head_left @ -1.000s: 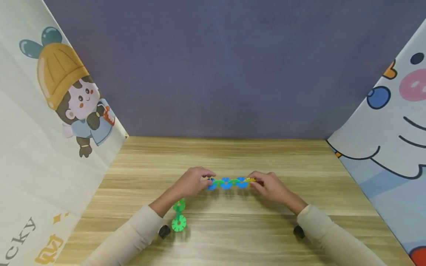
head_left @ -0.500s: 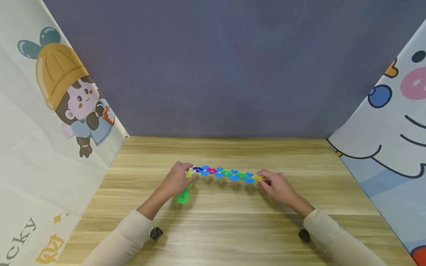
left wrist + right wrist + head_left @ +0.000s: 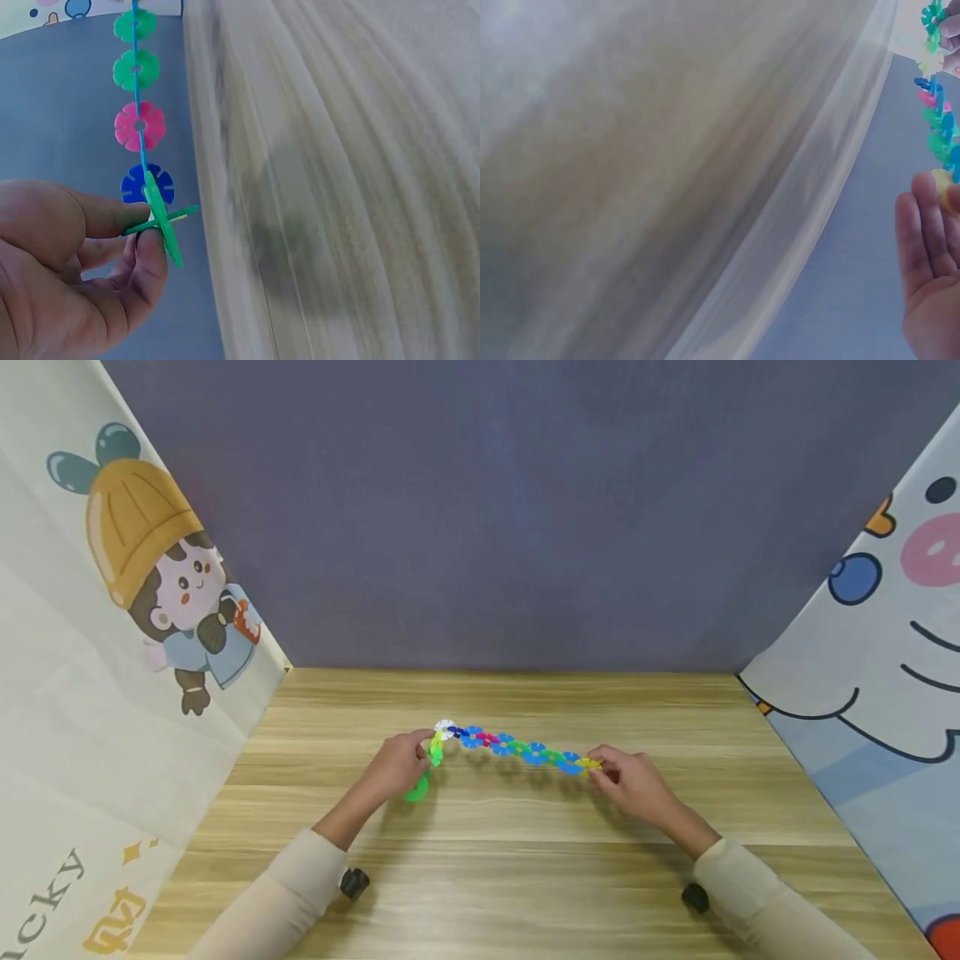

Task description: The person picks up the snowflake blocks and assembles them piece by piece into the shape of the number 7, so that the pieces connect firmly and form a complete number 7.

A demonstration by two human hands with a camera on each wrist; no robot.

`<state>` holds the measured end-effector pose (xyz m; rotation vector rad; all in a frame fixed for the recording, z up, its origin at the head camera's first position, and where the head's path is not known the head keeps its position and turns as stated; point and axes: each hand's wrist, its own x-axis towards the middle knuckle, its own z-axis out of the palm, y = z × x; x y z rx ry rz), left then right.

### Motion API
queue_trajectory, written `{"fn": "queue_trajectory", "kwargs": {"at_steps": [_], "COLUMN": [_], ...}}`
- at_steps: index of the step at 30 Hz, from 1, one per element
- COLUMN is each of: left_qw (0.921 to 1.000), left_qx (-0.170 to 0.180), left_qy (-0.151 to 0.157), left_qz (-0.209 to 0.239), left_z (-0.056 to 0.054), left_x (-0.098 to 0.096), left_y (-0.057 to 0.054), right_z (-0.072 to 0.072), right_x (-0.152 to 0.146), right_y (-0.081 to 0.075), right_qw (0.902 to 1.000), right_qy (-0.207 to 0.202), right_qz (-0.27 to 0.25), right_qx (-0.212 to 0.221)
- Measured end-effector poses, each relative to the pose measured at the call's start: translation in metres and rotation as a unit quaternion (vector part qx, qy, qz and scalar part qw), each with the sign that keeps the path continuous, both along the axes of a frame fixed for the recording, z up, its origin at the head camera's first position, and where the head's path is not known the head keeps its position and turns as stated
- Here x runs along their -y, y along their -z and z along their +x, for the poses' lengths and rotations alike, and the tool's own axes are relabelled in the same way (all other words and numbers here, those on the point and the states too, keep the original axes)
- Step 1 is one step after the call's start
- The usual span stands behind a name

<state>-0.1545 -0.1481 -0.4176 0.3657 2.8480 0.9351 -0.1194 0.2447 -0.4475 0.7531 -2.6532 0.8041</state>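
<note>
A chain of notched plastic snowflake discs (image 3: 503, 744) stretches between both hands, held up over the table. Its discs are blue, green, pink, yellow and white. My right hand (image 3: 636, 785) pinches the yellow disc (image 3: 590, 764) at the right end. At the white disc (image 3: 444, 729) the chain bends down toward my left hand (image 3: 397, 764). Seen from the left wrist, thumb and fingers pinch a green disc (image 3: 161, 221) that crosses another green one. A green end disc (image 3: 417, 788) shows below the left fingers. In the right wrist view, part of my right hand (image 3: 930, 277) is cut off.
The wood-grain table (image 3: 525, 877) has a dark grey panel (image 3: 510, 527) upright along its back. White cloths with cartoon prints, one with a child in a yellow hat (image 3: 142, 527), flank it left and right. A black wrist device (image 3: 355, 883) hangs under the left sleeve.
My left hand has moved left along the chain, from a dark blue disc past the white one to the green part. My right hand has shifted slightly right, still pinching the yellow end.
</note>
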Motion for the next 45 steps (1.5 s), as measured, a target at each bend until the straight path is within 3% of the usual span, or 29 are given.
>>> {"fn": "queue_trajectory", "kwargs": {"at_steps": [4,11,20,28,34,42,45], "left_qw": [0.9996,0.998,0.9957,0.9889,0.9859,0.9847,0.983], "left_qx": [-0.015,-0.029,-0.021,-0.04,-0.053,-0.038,-0.051], "left_qy": [0.024,0.056,0.089,0.136,0.149,0.162,0.163], "left_qz": [-0.005,-0.013,-0.015,-0.046,-0.055,-0.052,-0.067], "left_z": [-0.01,-0.032,-0.057,-0.08,-0.093,-0.098,-0.099], "left_x": [0.0,0.002,-0.011,-0.035,-0.056,-0.081,-0.09], "left_y": [0.004,0.01,0.006,0.005,0.008,0.011,0.012], "right_z": [0.006,0.021,0.04,0.055,0.065,0.078,0.079], "right_x": [-0.002,0.0,0.012,0.03,0.048,0.067,0.069], "right_y": [-0.004,-0.009,-0.006,0.002,0.005,0.004,0.006], "right_qw": [0.9993,0.9912,0.9784,0.9694,0.9703,0.9723,0.9723], "right_qy": [-0.025,-0.115,-0.166,-0.187,-0.189,-0.162,-0.155], "right_qz": [0.024,0.056,0.05,0.067,0.063,0.091,0.094], "right_qx": [0.013,0.034,0.113,0.145,0.137,0.142,0.147]}}
